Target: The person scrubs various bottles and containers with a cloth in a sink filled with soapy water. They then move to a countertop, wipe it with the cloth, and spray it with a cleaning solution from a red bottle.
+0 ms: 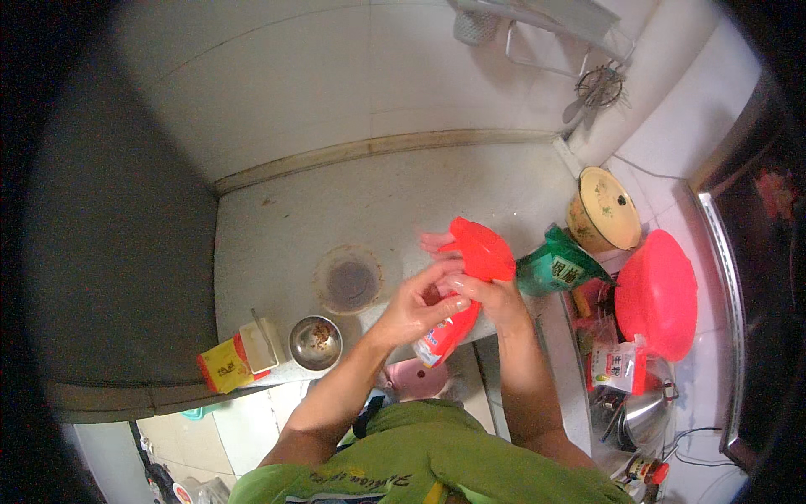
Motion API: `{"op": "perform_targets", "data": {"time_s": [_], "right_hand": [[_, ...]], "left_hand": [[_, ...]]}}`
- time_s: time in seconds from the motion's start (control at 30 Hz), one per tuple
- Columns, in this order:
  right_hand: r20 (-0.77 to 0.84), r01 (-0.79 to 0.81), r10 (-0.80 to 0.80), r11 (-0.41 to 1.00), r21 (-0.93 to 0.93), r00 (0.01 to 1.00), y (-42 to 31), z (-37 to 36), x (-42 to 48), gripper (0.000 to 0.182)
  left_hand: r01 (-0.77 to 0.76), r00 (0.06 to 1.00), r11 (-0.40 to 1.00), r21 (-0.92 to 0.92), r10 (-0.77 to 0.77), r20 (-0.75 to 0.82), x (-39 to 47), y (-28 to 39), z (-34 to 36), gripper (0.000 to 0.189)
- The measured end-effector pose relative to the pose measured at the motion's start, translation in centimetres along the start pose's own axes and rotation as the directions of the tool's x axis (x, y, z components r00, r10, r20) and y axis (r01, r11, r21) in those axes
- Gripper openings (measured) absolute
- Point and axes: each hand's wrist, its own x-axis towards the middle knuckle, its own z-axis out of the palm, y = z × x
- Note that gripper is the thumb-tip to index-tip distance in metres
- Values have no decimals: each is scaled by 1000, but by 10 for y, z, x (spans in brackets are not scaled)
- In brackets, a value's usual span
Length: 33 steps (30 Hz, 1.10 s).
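Observation:
A red plastic spray bottle (463, 327) with a red trigger head (482, 249) is tilted in front of me over the counter's front edge. My left hand (419, 305) is at the bottle from the left, its thumb lying across the front. My right hand (494, 299) is wrapped round the neck below the trigger head, its fingers partly hidden behind the bottle. Both hands look wet. On the stone countertop (296, 227), left of the hands, is a round brownish stain ring (348, 279) with a dark middle.
Near the front edge at left are a metal bowl (316, 343) with brown bits, an open whitish container (258, 346) and a yellow-red packet (220, 366). At right are a green bag (554, 268), a lidded yellow enamel pot (604, 211), a red plastic basin (658, 293) and a white-red packet (617, 365).

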Motion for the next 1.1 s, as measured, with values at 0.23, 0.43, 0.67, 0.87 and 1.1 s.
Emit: {"op": "perform_targets", "data": {"time_s": [0.23, 0.43, 0.67, 0.87, 1.1], "right_hand": [[-504, 214, -132, 971, 106, 853, 14, -16, -24, 59], [-692, 135, -126, 990, -42, 711, 29, -25, -16, 40], [-828, -83, -53, 989, -119, 558, 25, -33, 2, 14], [-856, -59, -275, 941, -333, 438, 11, -38, 20, 16], [-822, -120, -292, 911, -395, 488, -7, -50, 27, 16]], "left_hand": [[-205, 967, 585, 784, 244, 71, -16, -32, 13, 71], [-88, 988, 744, 662, 151, -39, -29, -78, 22, 83], [-110, 991, 811, 574, 133, 2, -10, -98, 12, 72], [-124, 990, 893, 432, 81, 118, 10, -86, 12, 65], [-189, 982, 893, 409, 164, 95, 33, -89, 16, 61]]}}
